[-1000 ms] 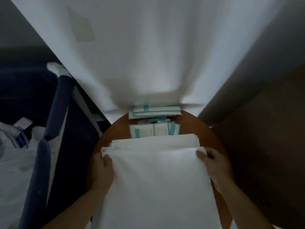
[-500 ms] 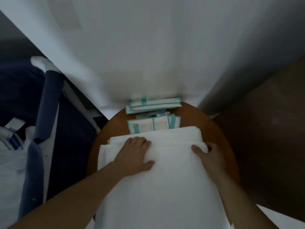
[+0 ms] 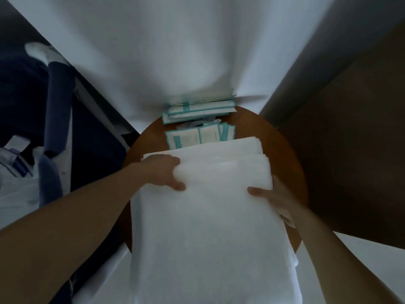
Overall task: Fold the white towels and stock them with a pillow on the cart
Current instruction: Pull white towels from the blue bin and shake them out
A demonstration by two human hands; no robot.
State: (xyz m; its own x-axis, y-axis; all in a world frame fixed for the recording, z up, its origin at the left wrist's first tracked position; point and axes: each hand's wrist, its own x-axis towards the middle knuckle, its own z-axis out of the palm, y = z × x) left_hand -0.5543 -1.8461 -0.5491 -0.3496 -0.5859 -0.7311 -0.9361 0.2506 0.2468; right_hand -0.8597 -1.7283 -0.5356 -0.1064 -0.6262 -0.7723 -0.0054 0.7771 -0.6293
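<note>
Head view: soft, limp towel (image 3: 210, 216) is gripped at both side edges by left hand (image 3: 163, 172) and right hand (image 3: 277, 200), best held there.

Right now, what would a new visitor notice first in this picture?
First, the white towel in the middle, on a round wooden table. The left hand grips its far fold, and the right hand holds its right edge. Behind lie teal-edged packets, under a white curtain.

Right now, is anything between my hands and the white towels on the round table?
Nothing visible. The left hand already grips the towel stack at its left edge, and the right hand holds its right edge. The teal-edged packets lie behind the stack on the round table.
</note>
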